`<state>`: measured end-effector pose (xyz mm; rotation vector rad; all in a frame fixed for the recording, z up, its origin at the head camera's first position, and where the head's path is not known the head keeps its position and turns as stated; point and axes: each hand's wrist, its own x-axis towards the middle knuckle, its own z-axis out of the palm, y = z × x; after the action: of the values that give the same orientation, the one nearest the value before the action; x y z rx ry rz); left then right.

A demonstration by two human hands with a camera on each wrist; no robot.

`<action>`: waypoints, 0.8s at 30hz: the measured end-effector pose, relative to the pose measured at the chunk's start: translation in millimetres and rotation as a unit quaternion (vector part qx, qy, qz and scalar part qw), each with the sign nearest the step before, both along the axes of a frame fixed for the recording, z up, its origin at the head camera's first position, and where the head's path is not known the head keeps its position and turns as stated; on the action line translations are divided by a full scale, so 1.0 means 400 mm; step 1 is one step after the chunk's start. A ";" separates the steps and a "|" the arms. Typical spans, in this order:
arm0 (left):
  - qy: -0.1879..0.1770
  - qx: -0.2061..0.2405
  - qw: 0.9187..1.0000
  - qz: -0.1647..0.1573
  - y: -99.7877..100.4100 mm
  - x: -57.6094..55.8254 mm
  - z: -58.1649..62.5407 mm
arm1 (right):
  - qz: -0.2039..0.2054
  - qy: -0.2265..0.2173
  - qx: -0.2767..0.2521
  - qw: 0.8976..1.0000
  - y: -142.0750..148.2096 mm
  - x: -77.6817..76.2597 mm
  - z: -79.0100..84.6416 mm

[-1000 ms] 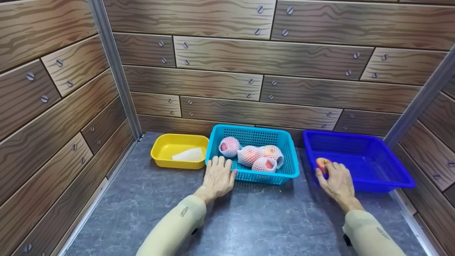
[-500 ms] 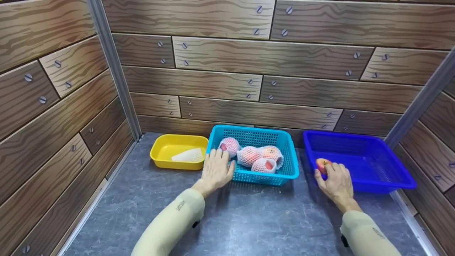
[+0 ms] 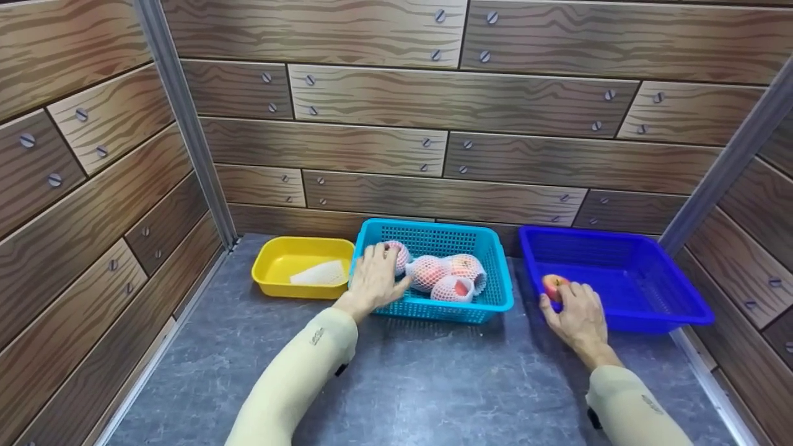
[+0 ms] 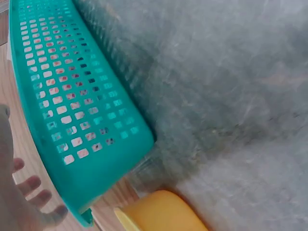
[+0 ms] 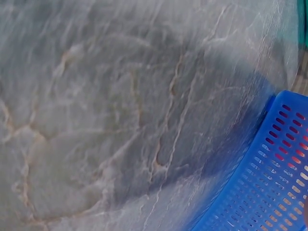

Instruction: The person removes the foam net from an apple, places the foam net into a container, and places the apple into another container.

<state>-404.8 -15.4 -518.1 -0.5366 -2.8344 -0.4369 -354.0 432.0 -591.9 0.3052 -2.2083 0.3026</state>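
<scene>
In the head view, my left hand (image 3: 373, 277) reaches over the left side of the turquoise basket (image 3: 505, 266), its fingers extended and fingertips right at a fruit in a white foam net (image 3: 399, 255). Several netted fruits lie in that basket, among them one with its red skin showing (image 3: 452, 289). In the left wrist view, the left fingers (image 4: 41, 197) show spread beyond the basket's rim. My right hand (image 3: 580, 319) holds a bare red-yellow apple (image 3: 553, 286) low at the left front of the blue basket (image 3: 619, 235), thumb on one side, fingers on the other.
A yellow tray (image 3: 263, 275) stands left of the turquoise basket, with a flat white foam net (image 3: 319, 272) in it. All three containers stand on a grey marbled surface (image 3: 433, 384). Wood-patterned walls (image 3: 372, 148) rise behind and at both sides.
My left hand has lifted from the front left rim of the turquoise basket and moved inward over it to the leftmost netted fruit. My right hand stays at the apple in the blue basket.
</scene>
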 end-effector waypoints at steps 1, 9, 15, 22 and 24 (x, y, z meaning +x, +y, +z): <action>-0.007 0.000 1.000 -0.002 0.002 -0.008 0.004 | 0.001 0.002 0.001 1.000 0.000 0.000 -0.001; -0.095 0.013 0.995 -0.009 0.026 -0.076 0.056 | 0.002 0.012 0.003 1.000 0.000 -0.001 -0.004; -0.152 0.049 0.987 -0.013 0.065 -0.112 0.077 | -0.001 0.012 0.009 1.000 0.003 0.001 0.005; -0.166 -0.029 0.985 -0.031 0.110 -0.133 0.056 | 0.002 0.010 0.023 1.000 0.007 0.006 0.004; -0.169 -0.035 0.985 -0.030 0.120 -0.140 0.050 | 0.003 0.006 0.026 1.000 0.009 0.009 0.007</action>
<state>-460.8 32.5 -497.9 -0.6158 -3.1738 -0.4828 -350.3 435.5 -589.1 0.3405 -2.2066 0.2470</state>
